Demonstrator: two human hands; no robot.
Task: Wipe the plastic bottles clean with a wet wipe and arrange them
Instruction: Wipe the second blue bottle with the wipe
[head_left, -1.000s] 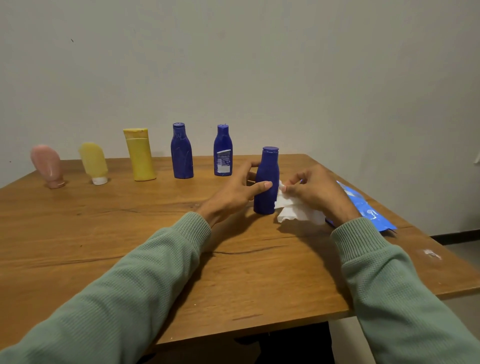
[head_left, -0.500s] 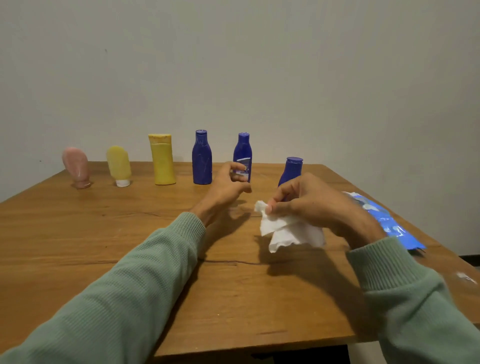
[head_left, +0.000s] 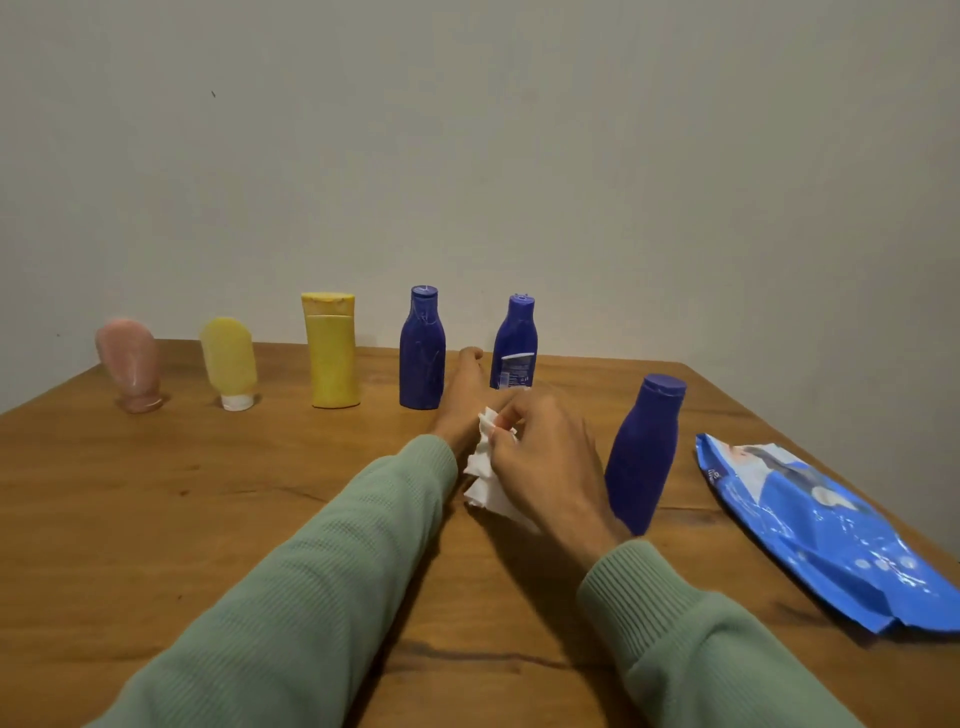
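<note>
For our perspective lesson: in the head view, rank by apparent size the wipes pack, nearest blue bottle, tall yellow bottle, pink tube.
wipes pack
nearest blue bottle
tall yellow bottle
pink tube
Nearness enlarges the first two; true sizes unsure.

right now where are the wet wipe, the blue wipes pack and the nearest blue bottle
wet wipe (head_left: 480, 483): head view, crumpled lower fold
blue wipes pack (head_left: 821, 530): head view, middle of top face
nearest blue bottle (head_left: 641, 462): head view, middle of body

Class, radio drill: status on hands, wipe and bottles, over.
Right hand pinches wipe; left hand half hidden, grip unclear. Five bottles in back row; sixth bottle apart, beside right hand. Pack lies right, out of the way.
</note>
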